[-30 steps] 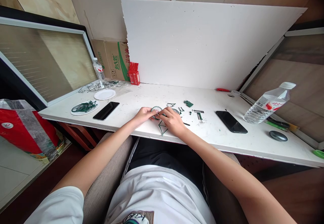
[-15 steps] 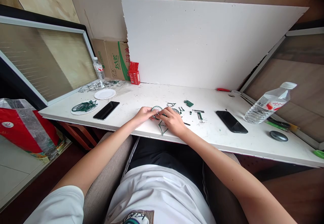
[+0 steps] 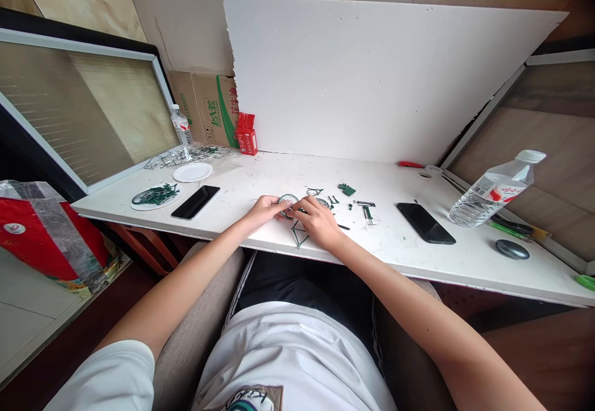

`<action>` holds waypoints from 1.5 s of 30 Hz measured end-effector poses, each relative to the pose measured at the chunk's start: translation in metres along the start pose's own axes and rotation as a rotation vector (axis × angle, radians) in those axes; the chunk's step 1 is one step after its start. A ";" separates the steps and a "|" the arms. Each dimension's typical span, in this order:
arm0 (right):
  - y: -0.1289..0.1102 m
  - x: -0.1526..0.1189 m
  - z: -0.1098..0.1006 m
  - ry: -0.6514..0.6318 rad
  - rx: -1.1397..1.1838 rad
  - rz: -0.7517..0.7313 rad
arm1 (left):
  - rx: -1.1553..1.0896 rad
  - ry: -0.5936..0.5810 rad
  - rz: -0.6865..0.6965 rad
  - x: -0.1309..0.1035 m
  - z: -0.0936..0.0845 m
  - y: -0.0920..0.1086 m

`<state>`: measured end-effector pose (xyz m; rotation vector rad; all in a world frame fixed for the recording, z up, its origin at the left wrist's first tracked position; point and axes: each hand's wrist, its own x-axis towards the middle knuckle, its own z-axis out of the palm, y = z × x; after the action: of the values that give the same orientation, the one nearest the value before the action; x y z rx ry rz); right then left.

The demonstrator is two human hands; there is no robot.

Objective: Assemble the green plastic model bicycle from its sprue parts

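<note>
Near the table's front edge, my left hand [image 3: 266, 209] pinches a small spoked wheel [image 3: 289, 199] at its left side. My right hand [image 3: 317, 217] is closed at the wheel's right side, its fingertips meeting those of the left; whatever they pinch is too small to make out. A thin dark green frame [image 3: 299, 235] sticks out below the right fingers. Another spoked wheel [image 3: 323, 203] lies just behind the right hand, partly hidden. Small green pieces [image 3: 346, 190] and dark green bars [image 3: 367, 214] lie on the white table to the right.
Two phones [image 3: 196, 203] [image 3: 426, 223] lie left and right. A plate of green parts [image 3: 155, 196], a white plate [image 3: 192, 172] and a bottle [image 3: 181, 127] stand left. At right are a large bottle [image 3: 496, 189] and a mouse [image 3: 512, 249]. A white board [image 3: 372, 82] leans behind.
</note>
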<state>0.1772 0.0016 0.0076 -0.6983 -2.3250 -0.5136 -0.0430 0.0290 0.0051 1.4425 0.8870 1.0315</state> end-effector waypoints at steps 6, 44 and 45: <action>-0.001 0.000 -0.001 -0.028 0.005 0.015 | -0.002 0.010 -0.002 -0.001 0.001 0.001; 0.025 0.005 -0.013 0.214 0.241 0.475 | -0.118 0.038 -0.030 -0.004 0.002 0.005; 0.034 0.004 -0.015 0.202 0.226 0.479 | -0.124 0.043 -0.029 -0.004 0.002 0.006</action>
<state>0.2017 0.0221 0.0269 -1.0004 -1.9010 -0.0956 -0.0429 0.0243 0.0103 1.3051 0.8575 1.0801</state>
